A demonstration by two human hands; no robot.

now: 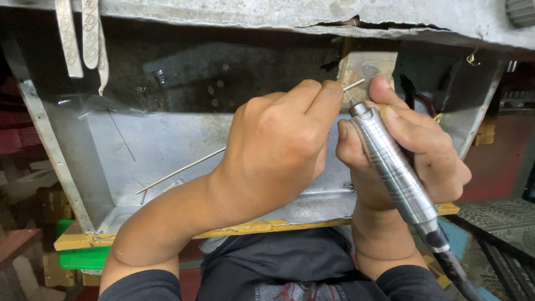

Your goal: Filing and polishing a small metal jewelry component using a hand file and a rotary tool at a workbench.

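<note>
A grey sheet-metal tray (167, 145) with a yellow front edge fills the view, a green box (83, 257) showing under its front left corner. Over its far right corner the right hand (412, 161) wraps a ribbed silver rotary handpiece (393, 167), fingers closed round it. The left hand (278, 145) pinches a thin metal wire (354, 85) against what seems a wooden peg (368, 67).
</note>
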